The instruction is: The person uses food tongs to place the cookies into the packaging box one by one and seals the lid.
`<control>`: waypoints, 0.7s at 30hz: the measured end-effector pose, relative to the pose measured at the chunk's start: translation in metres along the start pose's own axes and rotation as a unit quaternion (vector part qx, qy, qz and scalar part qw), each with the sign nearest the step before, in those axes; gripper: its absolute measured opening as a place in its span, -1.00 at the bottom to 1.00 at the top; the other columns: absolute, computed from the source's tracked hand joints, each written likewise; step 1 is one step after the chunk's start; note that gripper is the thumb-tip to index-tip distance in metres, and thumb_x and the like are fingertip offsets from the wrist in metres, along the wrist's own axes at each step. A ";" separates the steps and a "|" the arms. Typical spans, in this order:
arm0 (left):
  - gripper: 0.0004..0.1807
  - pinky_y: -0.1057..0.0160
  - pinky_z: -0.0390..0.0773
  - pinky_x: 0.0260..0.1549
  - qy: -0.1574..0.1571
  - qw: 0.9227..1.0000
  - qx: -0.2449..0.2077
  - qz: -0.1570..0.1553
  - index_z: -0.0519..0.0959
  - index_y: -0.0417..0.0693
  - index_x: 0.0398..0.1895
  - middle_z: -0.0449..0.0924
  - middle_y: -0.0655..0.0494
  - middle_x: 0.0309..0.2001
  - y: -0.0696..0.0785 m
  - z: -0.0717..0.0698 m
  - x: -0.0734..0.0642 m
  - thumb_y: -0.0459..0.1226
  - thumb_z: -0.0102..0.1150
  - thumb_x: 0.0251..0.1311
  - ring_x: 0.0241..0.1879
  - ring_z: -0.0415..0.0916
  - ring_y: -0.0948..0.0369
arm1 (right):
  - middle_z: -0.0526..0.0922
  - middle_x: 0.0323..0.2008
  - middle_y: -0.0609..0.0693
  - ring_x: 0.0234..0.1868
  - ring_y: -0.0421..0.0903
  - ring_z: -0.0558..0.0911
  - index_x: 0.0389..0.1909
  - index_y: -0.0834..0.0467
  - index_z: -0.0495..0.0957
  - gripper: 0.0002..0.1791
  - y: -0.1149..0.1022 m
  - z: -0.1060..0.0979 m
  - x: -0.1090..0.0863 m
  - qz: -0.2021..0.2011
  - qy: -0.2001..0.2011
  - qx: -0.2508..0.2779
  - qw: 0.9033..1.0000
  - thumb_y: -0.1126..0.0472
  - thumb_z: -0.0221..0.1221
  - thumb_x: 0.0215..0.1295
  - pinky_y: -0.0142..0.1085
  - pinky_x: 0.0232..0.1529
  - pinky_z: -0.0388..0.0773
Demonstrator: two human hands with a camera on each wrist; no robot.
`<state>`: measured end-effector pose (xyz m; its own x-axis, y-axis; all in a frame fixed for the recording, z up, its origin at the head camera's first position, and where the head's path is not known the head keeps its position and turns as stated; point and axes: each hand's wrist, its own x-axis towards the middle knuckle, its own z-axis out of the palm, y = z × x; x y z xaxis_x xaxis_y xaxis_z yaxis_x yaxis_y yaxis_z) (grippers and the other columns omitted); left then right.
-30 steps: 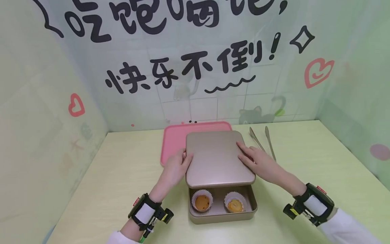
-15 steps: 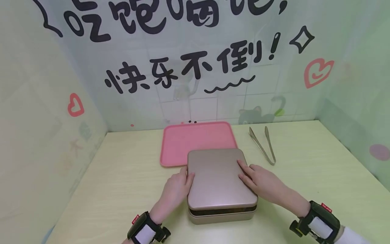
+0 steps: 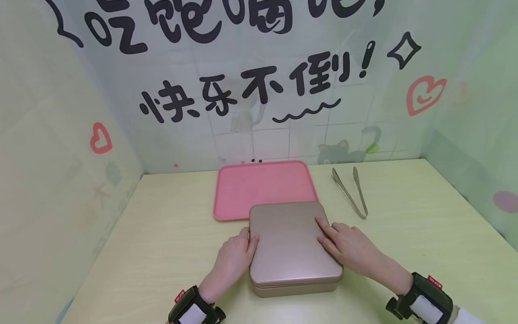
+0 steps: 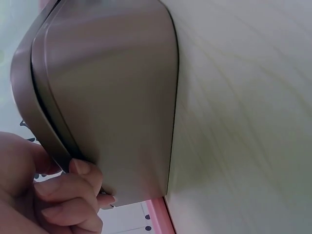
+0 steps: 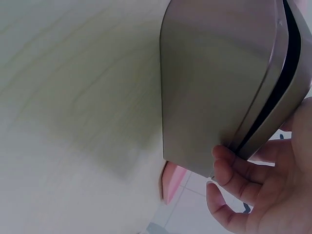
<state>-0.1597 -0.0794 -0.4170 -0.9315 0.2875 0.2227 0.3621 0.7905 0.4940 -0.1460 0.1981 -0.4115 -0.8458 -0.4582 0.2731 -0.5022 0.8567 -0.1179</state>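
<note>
A bronze-coloured metal lid (image 3: 289,243) lies over the matching square tin (image 3: 297,291) on the table. My left hand (image 3: 234,254) grips the lid's left edge, thumb on top and fingers curled at the side. On the opposite edge, my right hand (image 3: 350,245) holds the lid with its thumb and a finger on the top face. In the left wrist view, a thin dark gap runs between the lid's rim (image 4: 23,90) and the tin's wall (image 4: 112,107). The right wrist view shows a wider gap under the lid's rim (image 5: 280,114). The tin's contents are hidden.
Behind the tin lies a pink tray (image 3: 263,184), its front right part covered by the lid in this view. Metal tongs (image 3: 351,198) rest spread at the back right of the table (image 3: 174,243). Printed walls close off the back and both sides.
Both hands have brought the lid towards me and down over the tin. Two small muffin-like cakes in paper cups, visible earlier at the tin's front, are covered now.
</note>
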 end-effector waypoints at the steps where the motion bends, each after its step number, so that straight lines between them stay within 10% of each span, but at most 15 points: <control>1: -0.64 0.07 0.45 -0.61 0.000 1.000 0.000 0.000 0.40 -0.46 -0.11 0.50 -0.16 -0.50 0.000 0.001 0.000 -0.24 -0.02 0.26 -0.50 0.52 -0.02 | 0.33 -0.54 -0.13 -0.54 -0.20 0.35 0.19 0.25 0.34 -0.49 0.000 0.000 0.000 0.001 0.000 0.000 1.000 0.06 0.04 0.29 -0.24 -0.52 0.29; 21: -0.59 0.10 0.40 -0.74 -0.014 1.000 0.012 -0.017 0.35 -0.45 -0.07 0.49 -0.19 -0.52 0.005 0.002 -0.006 -0.19 -0.06 0.30 -0.59 0.49 -0.05 | 0.33 -0.44 -0.07 -0.48 -0.18 0.31 0.24 0.32 0.22 -0.46 0.003 0.015 -0.009 0.000 0.005 0.056 0.998 0.14 0.00 0.32 -0.27 -0.45 0.35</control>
<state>-0.1527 -0.0761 -0.4180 -0.9437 0.2760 0.1825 0.3305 0.8121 0.4808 -0.1424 0.2011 -0.4290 -0.8440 -0.4559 0.2827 -0.5202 0.8242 -0.2238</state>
